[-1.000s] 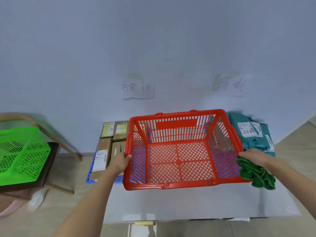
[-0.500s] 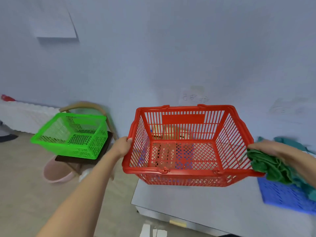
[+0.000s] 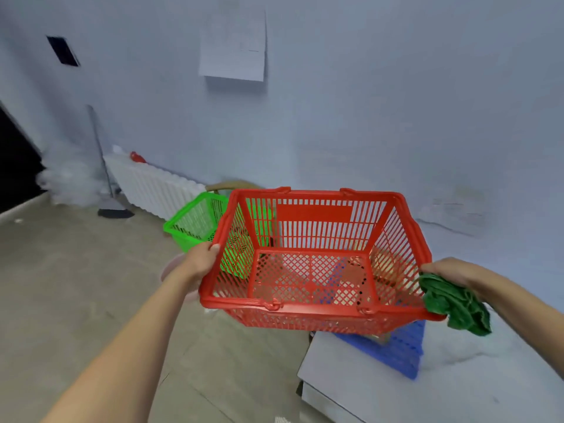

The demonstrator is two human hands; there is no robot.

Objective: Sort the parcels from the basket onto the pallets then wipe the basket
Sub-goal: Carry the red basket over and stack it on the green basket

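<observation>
Nothing you can actually read here. The white sheet (image 3: 232,41) taped high on the wall shows only a faint short line near its right edge, too blurred to make out. There's a second paper (image 3: 454,209) low on the wall at your right, behind the red basket (image 3: 314,257); it carries faint smeared strokes, not legible. The solid panel on the red basket's far wall is blank, no brand or number. No marking is visible on the green basket (image 3: 195,221), the green cloth (image 3: 451,303) or the blue pallet (image 3: 399,349).
</observation>
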